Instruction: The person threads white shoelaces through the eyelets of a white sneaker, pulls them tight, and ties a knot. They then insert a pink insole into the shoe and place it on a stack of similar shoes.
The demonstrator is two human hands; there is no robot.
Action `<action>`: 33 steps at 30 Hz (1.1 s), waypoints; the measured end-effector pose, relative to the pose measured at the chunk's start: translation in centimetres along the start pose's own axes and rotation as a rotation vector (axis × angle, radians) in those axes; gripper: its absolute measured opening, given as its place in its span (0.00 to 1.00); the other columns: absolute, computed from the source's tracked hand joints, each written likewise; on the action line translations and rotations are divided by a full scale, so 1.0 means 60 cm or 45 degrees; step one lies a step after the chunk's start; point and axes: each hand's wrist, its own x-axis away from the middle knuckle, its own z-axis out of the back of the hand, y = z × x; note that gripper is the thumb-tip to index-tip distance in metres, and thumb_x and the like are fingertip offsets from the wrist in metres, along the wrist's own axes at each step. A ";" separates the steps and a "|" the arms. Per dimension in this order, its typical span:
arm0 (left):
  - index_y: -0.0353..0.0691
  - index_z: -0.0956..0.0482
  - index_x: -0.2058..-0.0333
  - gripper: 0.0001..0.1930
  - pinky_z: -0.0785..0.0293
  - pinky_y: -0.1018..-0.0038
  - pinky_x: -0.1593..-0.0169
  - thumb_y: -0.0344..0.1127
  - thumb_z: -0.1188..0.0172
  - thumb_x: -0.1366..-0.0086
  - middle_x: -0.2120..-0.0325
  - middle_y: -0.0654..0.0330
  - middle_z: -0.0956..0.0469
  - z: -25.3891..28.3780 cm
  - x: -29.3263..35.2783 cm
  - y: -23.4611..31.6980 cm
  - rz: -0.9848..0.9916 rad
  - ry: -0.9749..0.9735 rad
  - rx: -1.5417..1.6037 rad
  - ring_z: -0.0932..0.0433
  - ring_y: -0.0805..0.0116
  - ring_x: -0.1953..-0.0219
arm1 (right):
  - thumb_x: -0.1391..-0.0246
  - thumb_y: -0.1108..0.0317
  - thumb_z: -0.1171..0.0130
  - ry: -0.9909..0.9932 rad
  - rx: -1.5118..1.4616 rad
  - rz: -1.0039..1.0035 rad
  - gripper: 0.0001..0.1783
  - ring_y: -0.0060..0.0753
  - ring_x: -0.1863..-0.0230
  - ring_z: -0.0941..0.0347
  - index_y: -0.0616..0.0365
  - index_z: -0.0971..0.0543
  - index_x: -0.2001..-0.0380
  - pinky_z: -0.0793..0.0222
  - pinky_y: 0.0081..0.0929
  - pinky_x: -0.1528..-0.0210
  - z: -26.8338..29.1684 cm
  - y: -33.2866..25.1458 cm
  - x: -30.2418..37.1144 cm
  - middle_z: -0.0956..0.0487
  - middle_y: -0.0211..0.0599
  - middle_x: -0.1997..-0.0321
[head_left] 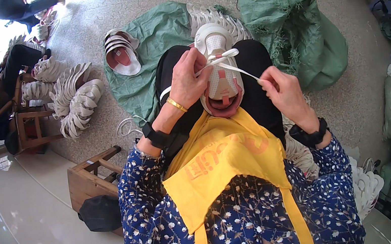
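A white sneaker upper [221, 84] with a pinkish-red collar rests on my lap, its toe pointing away from me. White shoelace [238, 67] is looped over its tongue in what looks like a partly tied bow. My left hand [189, 77] pinches the lace close to the knot, left of the tongue. Off to the right, my right hand [280, 89] grips the lace's other end between thumb and fingers, and that stretch is drawn taut. Whether the shoe has a sole underneath cannot be seen.
Green woven sacking [160, 28] lies ahead, bearing stacked shoe uppers [122, 54] at left and a white row [214, 14] beyond my knees. A bulky green sack [293, 30] stands right. Wooden stools [89, 177] and more white upper stacks [77, 102] sit left. Another person [22, 62] is at far left.
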 end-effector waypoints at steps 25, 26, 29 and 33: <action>0.38 0.29 0.65 0.08 0.36 0.80 0.70 0.22 0.38 0.36 0.74 0.68 0.30 0.112 0.066 0.016 0.186 -0.222 0.142 0.32 0.80 0.74 | 0.48 0.73 0.34 0.224 0.047 0.234 0.09 0.50 0.69 0.21 0.59 0.24 0.65 0.26 0.40 0.68 -0.097 -0.025 -0.069 0.23 0.41 0.69; 0.37 0.29 0.66 0.07 0.35 0.79 0.71 0.22 0.38 0.36 0.76 0.66 0.29 0.114 0.056 0.036 0.126 -0.204 0.008 0.32 0.78 0.75 | 0.49 0.73 0.33 0.211 0.055 0.232 0.10 0.49 0.69 0.21 0.59 0.24 0.65 0.26 0.40 0.68 -0.095 -0.026 -0.070 0.23 0.41 0.69; 0.35 0.28 0.69 0.07 0.33 0.74 0.73 0.21 0.37 0.39 0.78 0.59 0.28 0.110 0.037 0.059 -0.051 -0.144 -0.166 0.29 0.70 0.79 | 0.49 0.71 0.32 0.192 0.134 0.284 0.10 0.48 0.67 0.22 0.59 0.23 0.66 0.26 0.39 0.66 -0.092 -0.030 -0.073 0.23 0.40 0.69; 0.33 0.29 0.70 0.08 0.30 0.71 0.72 0.22 0.36 0.40 0.78 0.56 0.25 0.113 0.019 0.055 -0.164 -0.120 -0.263 0.26 0.61 0.78 | 0.50 0.68 0.31 0.215 0.292 0.455 0.10 0.47 0.65 0.22 0.59 0.21 0.67 0.26 0.40 0.63 -0.093 -0.035 -0.086 0.23 0.40 0.68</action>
